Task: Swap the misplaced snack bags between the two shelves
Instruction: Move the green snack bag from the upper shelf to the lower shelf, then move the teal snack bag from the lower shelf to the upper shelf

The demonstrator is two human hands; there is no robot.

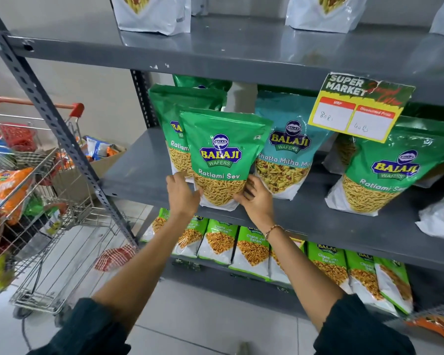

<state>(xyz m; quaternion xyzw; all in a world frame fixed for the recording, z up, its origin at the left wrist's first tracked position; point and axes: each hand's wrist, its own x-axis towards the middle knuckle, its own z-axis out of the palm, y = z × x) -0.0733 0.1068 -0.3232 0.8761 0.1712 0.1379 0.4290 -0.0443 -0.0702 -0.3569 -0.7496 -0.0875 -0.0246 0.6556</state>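
Note:
A green Ratlami Sev bag stands upright at the front edge of the middle shelf. My left hand grips its lower left corner and my right hand grips its lower right corner. Behind it stand more green Ratlami Sev bags. Just to its right stands a teal Khatta Mitha Mix bag, the only teal one among the green bags. Farther right leans another Ratlami Sev bag. White bags stand on the top shelf.
A yellow price tag hangs from the top shelf's edge. Green Chana Jor Garam bags fill the lower shelf. A shopping cart with snack bags stands at the left, a cardboard box behind it. A checked cloth lies on the floor.

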